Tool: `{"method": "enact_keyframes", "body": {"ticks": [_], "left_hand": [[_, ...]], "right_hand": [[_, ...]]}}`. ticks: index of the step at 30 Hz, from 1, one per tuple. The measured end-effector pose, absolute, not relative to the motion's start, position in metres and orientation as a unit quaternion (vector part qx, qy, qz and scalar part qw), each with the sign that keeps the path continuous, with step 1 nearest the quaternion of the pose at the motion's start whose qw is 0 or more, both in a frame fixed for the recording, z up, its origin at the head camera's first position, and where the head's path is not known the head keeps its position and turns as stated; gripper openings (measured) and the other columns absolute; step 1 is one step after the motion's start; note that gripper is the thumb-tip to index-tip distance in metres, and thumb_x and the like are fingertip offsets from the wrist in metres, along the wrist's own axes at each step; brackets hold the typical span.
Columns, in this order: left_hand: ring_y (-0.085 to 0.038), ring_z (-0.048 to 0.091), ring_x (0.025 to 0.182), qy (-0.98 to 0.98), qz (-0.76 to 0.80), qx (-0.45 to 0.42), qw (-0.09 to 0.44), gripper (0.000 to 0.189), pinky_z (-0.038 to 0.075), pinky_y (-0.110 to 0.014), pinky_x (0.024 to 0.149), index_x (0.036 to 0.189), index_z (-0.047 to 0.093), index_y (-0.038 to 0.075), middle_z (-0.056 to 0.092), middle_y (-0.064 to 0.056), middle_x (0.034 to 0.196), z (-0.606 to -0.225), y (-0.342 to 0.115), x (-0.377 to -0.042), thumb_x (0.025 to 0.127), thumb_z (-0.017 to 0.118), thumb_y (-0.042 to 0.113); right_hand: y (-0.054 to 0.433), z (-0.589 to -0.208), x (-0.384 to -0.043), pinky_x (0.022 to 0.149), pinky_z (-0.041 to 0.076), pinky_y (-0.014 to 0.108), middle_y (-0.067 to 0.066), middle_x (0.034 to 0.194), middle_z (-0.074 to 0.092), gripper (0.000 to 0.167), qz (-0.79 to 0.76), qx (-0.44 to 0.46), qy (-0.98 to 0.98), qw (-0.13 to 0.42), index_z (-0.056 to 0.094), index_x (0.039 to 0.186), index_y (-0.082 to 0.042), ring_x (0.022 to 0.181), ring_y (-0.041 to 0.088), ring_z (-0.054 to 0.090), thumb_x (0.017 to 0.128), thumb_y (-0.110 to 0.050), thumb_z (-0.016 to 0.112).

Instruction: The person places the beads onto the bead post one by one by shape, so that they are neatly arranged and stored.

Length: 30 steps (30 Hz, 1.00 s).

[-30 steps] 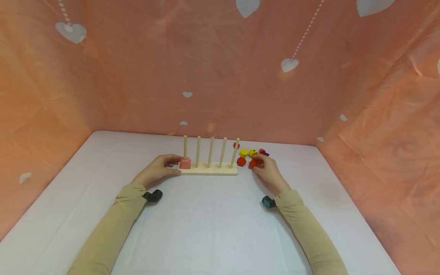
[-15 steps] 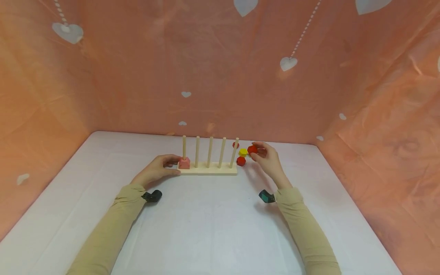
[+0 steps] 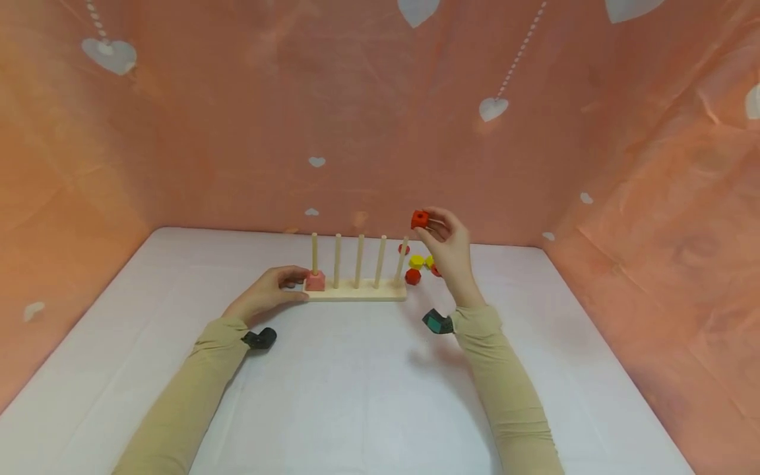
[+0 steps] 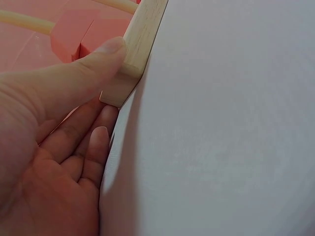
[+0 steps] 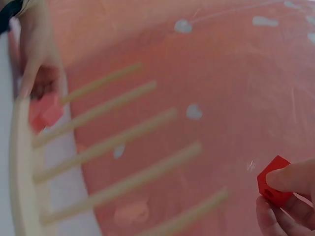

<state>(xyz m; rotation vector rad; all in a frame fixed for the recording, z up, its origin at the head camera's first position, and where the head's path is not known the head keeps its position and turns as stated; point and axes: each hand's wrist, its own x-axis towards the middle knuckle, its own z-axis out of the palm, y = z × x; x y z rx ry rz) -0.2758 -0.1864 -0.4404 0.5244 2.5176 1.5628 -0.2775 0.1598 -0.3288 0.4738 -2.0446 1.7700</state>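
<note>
Left hand (image 3: 267, 290) clamps the pale wooden 5-peg stand (image 3: 356, 295) on its right, likely for steadiness; right hand (image 3: 448, 245) pinches a red faceted block (image 3: 419, 220) on its left, seemingly leaving the hole (image 3: 421, 216) clear

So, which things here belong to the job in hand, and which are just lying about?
Likely job:
wooden peg board, held by the left hand
red block, pinched by the right hand
pink blocks on an end peg
probably the loose red blocks and yellow blocks nearby

Probably just there:
white table
heart-patterned backdrop
wrist cameras
</note>
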Motion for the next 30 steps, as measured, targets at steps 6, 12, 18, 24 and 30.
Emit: {"method": "enact_keyframes", "body": {"ticks": [6,12,18,24,30], "left_hand": [[-0.034,0.049,0.120,0.831,0.525,0.175,0.065,0.058,0.039,-0.046,0.100,0.133,0.051,-0.001,0.053,-0.019,0.132,-0.440,-0.191,-0.274,0.083,0.076,0.013],[-0.034,0.049,0.118,0.828,0.529,0.175,0.069,0.058,0.040,-0.045,0.099,0.132,0.052,-0.002,0.054,-0.019,0.131,-0.440,-0.192,-0.276,0.082,0.076,0.012],[-0.031,0.050,0.116,0.836,0.518,0.165,0.073,0.058,0.039,-0.046,0.099,0.132,0.053,0.003,0.055,-0.015,0.130,-0.442,-0.190,-0.280,0.081,0.078,0.016],[-0.032,0.048,0.117,0.835,0.519,0.166,0.075,0.059,0.037,-0.047,0.101,0.132,0.053,0.003,0.056,-0.014,0.129,-0.442,-0.187,-0.282,0.081,0.078,0.018],[-0.032,0.048,0.119,0.836,0.516,0.166,0.081,0.059,0.037,-0.048,0.102,0.133,0.052,0.003,0.054,-0.014,0.131,-0.442,-0.186,-0.282,0.082,0.077,0.019]], "right_hand": [[0.131,-0.314,-0.276,0.092,0.048,0.031,0.014,0.116,0.061,0.037,0.648,0.216,-0.703,0.198,0.060,0.120,0.000,0.106,0.024,0.062,0.085,0.005,0.068],[0.107,-0.309,-0.276,0.091,0.049,0.032,0.017,0.118,0.061,0.039,0.652,0.259,-0.697,0.150,0.058,0.122,0.003,0.107,0.026,0.061,0.085,0.009,0.066],[0.086,-0.303,-0.268,0.090,0.050,0.033,0.024,0.116,0.059,0.038,0.620,0.315,-0.711,0.110,0.055,0.121,0.010,0.107,0.034,0.059,0.084,0.012,0.064],[0.074,-0.302,-0.264,0.091,0.050,0.036,0.024,0.115,0.059,0.036,0.613,0.321,-0.717,0.083,0.055,0.120,0.011,0.106,0.035,0.059,0.085,0.013,0.063],[0.066,-0.310,-0.268,0.092,0.049,0.043,0.025,0.115,0.059,0.036,0.599,0.325,-0.728,0.079,0.055,0.120,0.011,0.105,0.036,0.059,0.085,0.010,0.064]]}}
